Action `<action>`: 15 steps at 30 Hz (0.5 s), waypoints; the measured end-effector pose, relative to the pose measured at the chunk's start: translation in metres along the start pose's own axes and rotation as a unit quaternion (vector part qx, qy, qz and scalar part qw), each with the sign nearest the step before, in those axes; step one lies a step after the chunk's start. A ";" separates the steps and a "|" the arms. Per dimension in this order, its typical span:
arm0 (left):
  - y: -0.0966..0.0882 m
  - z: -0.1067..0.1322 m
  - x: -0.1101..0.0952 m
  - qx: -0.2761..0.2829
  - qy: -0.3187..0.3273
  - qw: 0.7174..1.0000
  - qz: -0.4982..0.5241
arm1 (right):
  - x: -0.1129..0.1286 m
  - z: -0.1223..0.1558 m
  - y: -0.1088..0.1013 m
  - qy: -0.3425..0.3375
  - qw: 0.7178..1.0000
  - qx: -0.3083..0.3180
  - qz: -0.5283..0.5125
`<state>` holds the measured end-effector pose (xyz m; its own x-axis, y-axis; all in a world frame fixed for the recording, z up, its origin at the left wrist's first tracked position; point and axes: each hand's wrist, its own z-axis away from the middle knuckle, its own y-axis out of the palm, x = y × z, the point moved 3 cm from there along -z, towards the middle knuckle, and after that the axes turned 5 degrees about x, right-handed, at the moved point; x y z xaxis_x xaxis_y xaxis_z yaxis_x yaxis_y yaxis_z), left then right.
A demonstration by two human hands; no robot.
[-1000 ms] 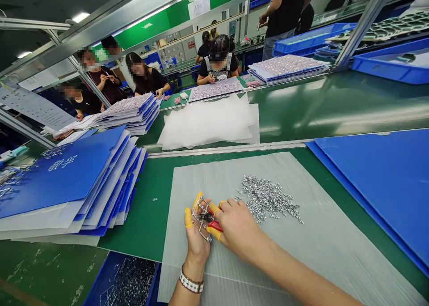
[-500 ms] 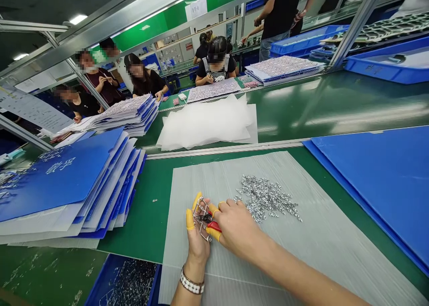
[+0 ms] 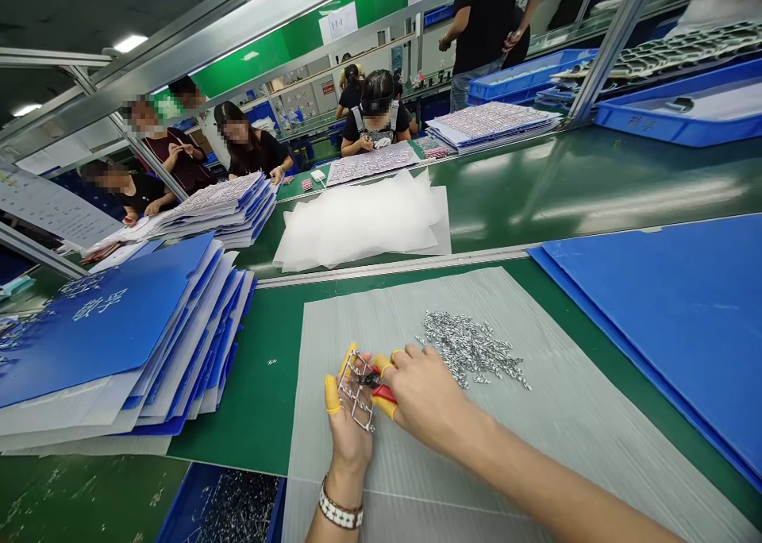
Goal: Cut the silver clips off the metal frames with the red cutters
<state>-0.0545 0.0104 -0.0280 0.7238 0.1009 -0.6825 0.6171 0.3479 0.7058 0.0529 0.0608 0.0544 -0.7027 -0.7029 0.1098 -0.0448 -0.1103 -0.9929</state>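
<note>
head view, and here's the action: the left hand (image 3: pixel 350 436) is closed around a small tangle of bent wire (image 3: pixel 355 390), fingers curled in, with a beaded bracelet (image 3: pixel 340 514) on the wrist. the right hand (image 3: pixel 425 392) has a firm, closed grip on red-handled pliers (image 3: pixel 384 393), their tips right in among the wire. yellow finger cots (image 3: pixel 332 394) cap the fingertips. it's all happening over a ridged grey plastic sheet (image 3: pixel 571 467) on the green counter (image 3: pixel 267 388), just beside a loose heap of small silver parts (image 3: pixel 470 349).

now the danger spots: the pliers are working very close to the left fingers, so a slip under pressure could pinch a cot or the skin beneath it. those smooth cots could also let the wire twist free. one careless sweep of the right wrist could plough into the heap and scatter it, and a stray bit (image 3: pixel 272 362) is already lying out on the bare green counter. anything rolling off the sheet's near edge could land in the blue bin (image 3: pixel 178 511) of wire pieces and get mixed in. a knock could also send the leaning stack of blue boards (image 3: pixel 119 313) sliding.
</note>
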 end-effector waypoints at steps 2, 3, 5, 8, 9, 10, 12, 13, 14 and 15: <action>0.003 0.000 -0.001 0.013 -0.007 1.000 0.011 | -0.007 -0.001 -0.002 0.013 1.000 -0.002 0.002; 0.004 0.001 -0.001 0.019 -0.011 1.000 0.017 | -0.009 -0.002 -0.003 0.019 1.000 0.001 0.002; 0.006 0.001 -0.001 0.029 -0.015 0.999 0.027 | -0.012 -0.003 -0.004 0.026 1.000 0.010 0.003; 0.007 0.001 -0.001 0.033 -0.018 0.999 0.028 | -0.011 -0.005 -0.005 0.029 0.999 0.022 -0.002; 0.007 0.001 -0.001 0.030 -0.018 0.999 0.024 | -0.011 -0.006 -0.005 0.029 0.999 0.025 -0.004; 0.007 0.001 0.000 0.027 -0.017 0.999 0.019 | -0.010 -0.006 -0.006 0.028 0.999 0.024 -0.006; 0.006 0.000 0.000 0.022 -0.015 1.000 0.008 | -0.009 -0.007 -0.005 0.029 0.999 0.021 -0.009; 0.006 0.000 0.000 0.022 -0.014 1.000 0.005 | -0.009 -0.007 -0.005 0.029 0.999 0.017 -0.009; 0.005 0.000 0.000 0.023 -0.013 1.000 0.003 | -0.010 -0.007 -0.004 0.029 0.999 0.013 -0.010; 0.005 0.000 0.000 0.025 -0.013 1.000 0.004 | -0.010 -0.007 -0.003 0.028 1.000 0.009 -0.009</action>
<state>-0.0512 0.0123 -0.0247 0.7356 0.0787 -0.6728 0.6260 0.3006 0.7195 0.0548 0.0735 0.0555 -0.7412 -0.6596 0.1252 -0.0459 -0.1362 -0.9896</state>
